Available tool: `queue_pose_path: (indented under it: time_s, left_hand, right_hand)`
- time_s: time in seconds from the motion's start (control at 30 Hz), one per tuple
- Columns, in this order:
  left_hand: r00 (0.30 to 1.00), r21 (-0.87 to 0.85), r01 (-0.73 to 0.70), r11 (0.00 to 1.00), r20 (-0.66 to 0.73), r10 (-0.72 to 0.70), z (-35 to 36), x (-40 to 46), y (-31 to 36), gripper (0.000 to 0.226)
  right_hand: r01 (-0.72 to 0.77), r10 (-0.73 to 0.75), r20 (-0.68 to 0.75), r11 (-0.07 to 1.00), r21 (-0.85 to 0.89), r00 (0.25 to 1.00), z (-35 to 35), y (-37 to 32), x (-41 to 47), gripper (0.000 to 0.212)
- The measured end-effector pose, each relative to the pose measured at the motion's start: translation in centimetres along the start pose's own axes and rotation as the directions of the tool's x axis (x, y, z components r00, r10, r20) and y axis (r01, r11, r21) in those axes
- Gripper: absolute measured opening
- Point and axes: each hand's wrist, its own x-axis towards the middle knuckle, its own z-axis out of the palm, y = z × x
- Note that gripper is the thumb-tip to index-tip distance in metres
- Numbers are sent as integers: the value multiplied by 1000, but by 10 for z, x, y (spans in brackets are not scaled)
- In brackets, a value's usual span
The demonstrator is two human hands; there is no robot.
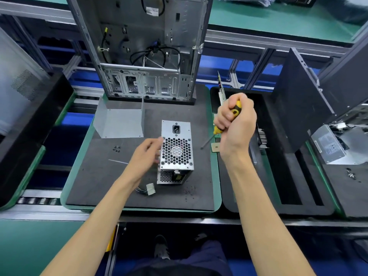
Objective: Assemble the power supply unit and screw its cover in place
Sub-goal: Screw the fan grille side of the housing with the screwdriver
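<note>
A silver power supply unit (176,150) stands on end on the black foam mat (103,176), fan grille and power socket facing up. My left hand (146,154) grips its left side. Raised to the right of the unit, my right hand (236,124) is closed around a yellow and black screwdriver (235,110), whose shaft points down-left toward the mat. The bent grey metal cover (119,121) lies apart at the back left of the mat. A few small dark screws (116,148) rest on the mat left of my left hand. The unit's white connector (150,188) trails out in front.
An open computer case (143,46) stands upright at the back of the mat. A black foam tray (278,156) with slots and parts sits to the right, with a dark panel (298,100) leaning over it. More screws (350,174) lie at the far right.
</note>
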Motion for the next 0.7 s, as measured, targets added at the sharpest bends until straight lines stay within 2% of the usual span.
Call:
queue_pose_path:
  time_s: [0.07, 0.13, 0.2, 0.23, 0.33, 0.4, 0.47, 0.53, 0.6, 0.63, 0.7]
  left_hand:
    - [999, -43, 16, 999, -51, -18, -8, 2, -3, 35]
    - [998, -18, 32, 999, -54, -33, -12, 1, -6, 31]
    - [999, -2, 35, 999, -6, -35, -8, -2, -8, 31]
    - [999, -14, 30, 999, 20, -29, -5, -4, -7, 32]
    - [998, -30, -21, 999, 58, 22, 5, -8, 1, 27]
    - [992, 23, -73, 997, 104, 70, 11, -8, 7, 21]
    - [982, 98, -137, 986, 145, 122, 18, -6, 12, 25]
    - [978, 269, -211, 940, 56, 203, 19, 0, 10, 25]
    - [970, 536, -156, 830, -74, 230, 13, 8, 3, 30]
    - [977, 611, -86, 787, -105, 188, 9, 10, -2, 40]
    - [993, 665, -11, 746, -79, 85, 4, 13, -13, 54]
  right_hand:
    - [-13, -7, -58, 938, -345, 998, -8, 3, -4, 41]
    - [-10, -19, -32, 680, -733, 999, -16, 19, -8, 49]
    - [-54, 123, -3, 419, -906, 992, -24, 39, -13, 40]
    - [-84, 228, -2, 349, -933, 974, -26, 48, -18, 42]
    - [-153, 416, -2, 330, -932, 909, -30, 67, -29, 68]
    - [-161, 416, -20, 307, -938, 909, -34, 70, -32, 77]
    - [-182, 422, -45, 292, -939, 906, -44, 66, -30, 87]
    - [-204, 455, -42, 312, -928, 889, -53, 60, -28, 106]
    - [-208, 454, -24, 361, -909, 891, -61, 57, -28, 116]
    - [-210, 446, -18, 385, -899, 895, -63, 56, -27, 116]
    - [-234, 460, -20, 413, -880, 887, -67, 55, -25, 115]
